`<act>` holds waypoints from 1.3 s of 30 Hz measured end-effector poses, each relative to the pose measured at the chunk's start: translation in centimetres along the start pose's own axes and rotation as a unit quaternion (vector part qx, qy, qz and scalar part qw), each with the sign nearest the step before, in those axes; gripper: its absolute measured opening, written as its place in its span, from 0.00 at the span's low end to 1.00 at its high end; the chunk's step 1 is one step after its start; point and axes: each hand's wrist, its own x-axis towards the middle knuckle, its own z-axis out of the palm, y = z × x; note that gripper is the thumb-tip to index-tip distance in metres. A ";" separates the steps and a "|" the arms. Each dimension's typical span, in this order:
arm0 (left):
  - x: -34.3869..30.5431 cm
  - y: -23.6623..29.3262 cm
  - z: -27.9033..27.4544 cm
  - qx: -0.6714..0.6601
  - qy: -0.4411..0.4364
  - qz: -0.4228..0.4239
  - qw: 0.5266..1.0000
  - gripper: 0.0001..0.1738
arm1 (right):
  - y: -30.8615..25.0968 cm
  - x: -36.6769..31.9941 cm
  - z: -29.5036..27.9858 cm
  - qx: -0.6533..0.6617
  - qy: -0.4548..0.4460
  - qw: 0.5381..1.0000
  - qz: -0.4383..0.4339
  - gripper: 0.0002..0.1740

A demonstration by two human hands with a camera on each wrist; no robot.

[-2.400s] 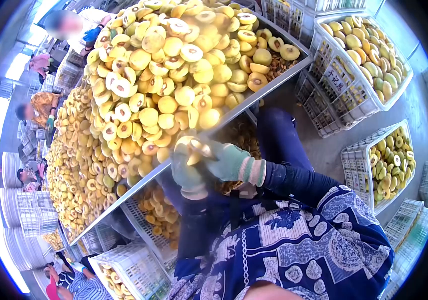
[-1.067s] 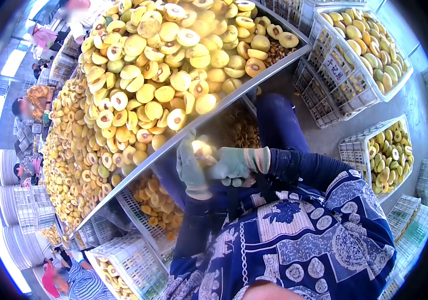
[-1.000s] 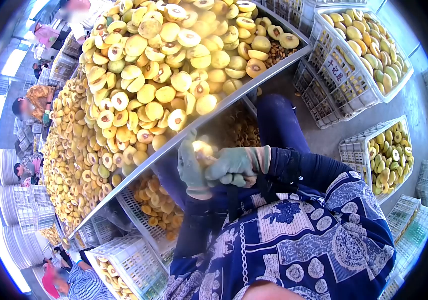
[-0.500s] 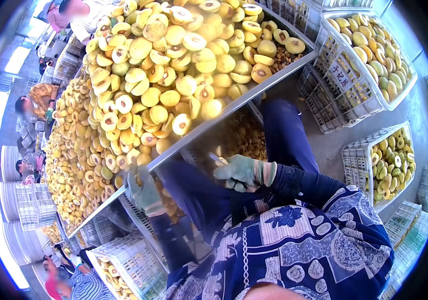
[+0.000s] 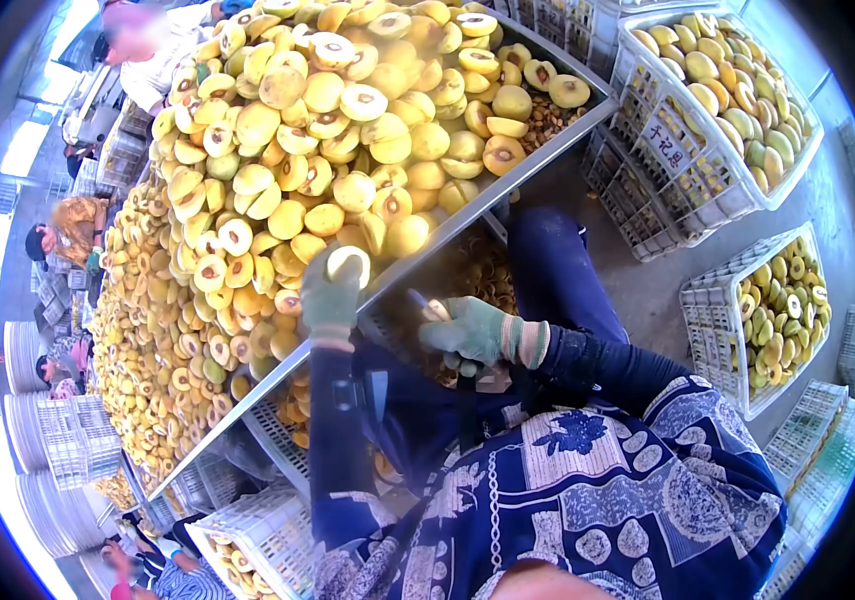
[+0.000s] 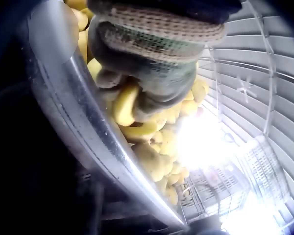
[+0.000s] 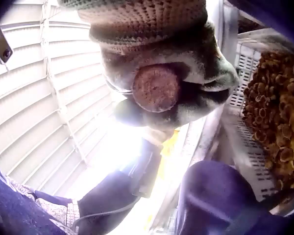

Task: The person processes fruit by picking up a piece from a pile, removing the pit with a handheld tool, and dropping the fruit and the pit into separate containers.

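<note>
Over the metal tray's near rim (image 5: 468, 213), the gloved left hand (image 5: 330, 300) grips a yellow fruit half (image 5: 350, 264) beside the heaped halves (image 5: 288, 140). In the left wrist view, the fingers of the left hand (image 6: 149, 68) curl round a yellow piece (image 6: 126, 104) just above the rim (image 6: 100, 132). The gloved right hand (image 5: 478, 332) is closed round a small tool (image 5: 435, 308) in front of the lap. The round brown end of its handle (image 7: 156, 88) sticks out of the right hand (image 7: 186, 98) in the right wrist view.
White crates (image 5: 693, 150) of fruit stand at the right, another crate (image 5: 710, 330) lower down. Below the rim is a crate (image 7: 242, 93) of dark and yellow pieces. Knees (image 5: 558, 265) sit close to the tray. Other people (image 5: 76, 230) are along the far left.
Before, the hands were together around a fruit. They parted, and the left hand went to the rim at the lower left, then up and right to a fruit half. The right hand stays near the lap.
</note>
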 end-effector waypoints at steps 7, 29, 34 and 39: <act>-6.3 1.5 1.3 -0.336 0.093 0.076 0.934 0.19 | -2.2 0.0 3.2 -0.079 0.008 0.991 -0.106 0.17; -10.7 5.4 1.4 -0.327 0.091 0.057 0.939 0.28 | 0.7 0.1 3.5 -0.388 0.075 0.886 -0.240 0.23; -10.2 5.5 1.2 -0.527 0.028 -0.067 0.847 0.26 | -4.0 -3.7 3.4 -0.269 -0.051 0.962 -0.007 0.22; -10.6 5.2 1.4 -0.530 -0.006 -0.101 0.842 0.25 | -2.9 -4.2 2.2 -0.081 -0.144 0.985 0.048 0.12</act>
